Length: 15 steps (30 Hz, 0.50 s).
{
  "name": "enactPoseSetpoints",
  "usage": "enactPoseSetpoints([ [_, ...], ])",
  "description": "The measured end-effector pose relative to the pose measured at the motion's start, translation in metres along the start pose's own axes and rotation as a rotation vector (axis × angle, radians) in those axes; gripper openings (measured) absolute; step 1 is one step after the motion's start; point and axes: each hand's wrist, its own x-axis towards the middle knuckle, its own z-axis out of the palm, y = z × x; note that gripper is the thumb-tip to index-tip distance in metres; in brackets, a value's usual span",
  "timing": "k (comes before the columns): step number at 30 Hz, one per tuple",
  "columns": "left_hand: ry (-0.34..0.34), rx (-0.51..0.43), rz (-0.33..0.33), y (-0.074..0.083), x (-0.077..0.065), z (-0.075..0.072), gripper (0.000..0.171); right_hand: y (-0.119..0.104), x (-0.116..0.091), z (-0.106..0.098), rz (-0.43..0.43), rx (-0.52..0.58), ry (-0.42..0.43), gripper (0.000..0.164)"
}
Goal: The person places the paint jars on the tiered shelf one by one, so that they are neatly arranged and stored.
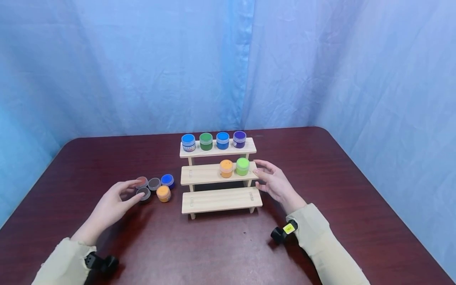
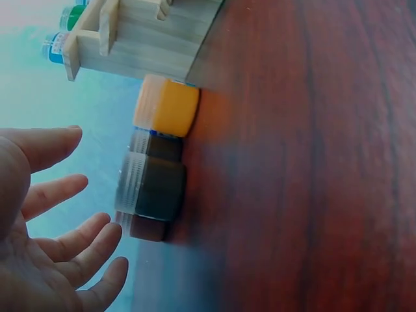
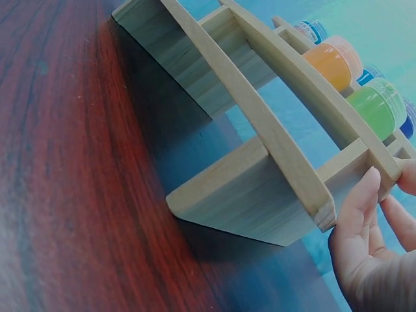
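My left hand reaches over a cluster of small paint jars on the table, fingers spread and loosely bent. Its fingertips overlap a reddish-brown jar and a near dark jar; contact is unclear. Beside these stand another dark jar, a blue jar and an orange jar. At the right end of a three-step wooden stand, my right hand holds the middle shelf's edge with thumb and fingers. An orange jar and a light green jar sit on that shelf.
The top shelf carries a light blue jar, a green jar, a blue jar and a purple jar. Everything stands on a dark red wooden table. Blue curtains hang behind and beside it.
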Motion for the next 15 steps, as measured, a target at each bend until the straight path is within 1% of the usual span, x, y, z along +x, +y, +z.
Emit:
enactPoseSetpoints([
  [9, -0.004, 0.043, -0.017, -0.008, 0.0, 0.003, 0.046, 0.0, -0.001, 0.0, -0.002, 0.007, -0.003, 0.051],
  [15, -0.033, 0.046, -0.005, -0.014, 0.002, 0.006, 0.048, 0.0, -0.001, 0.001, 0.003, 0.012, 0.005, 0.051],
])
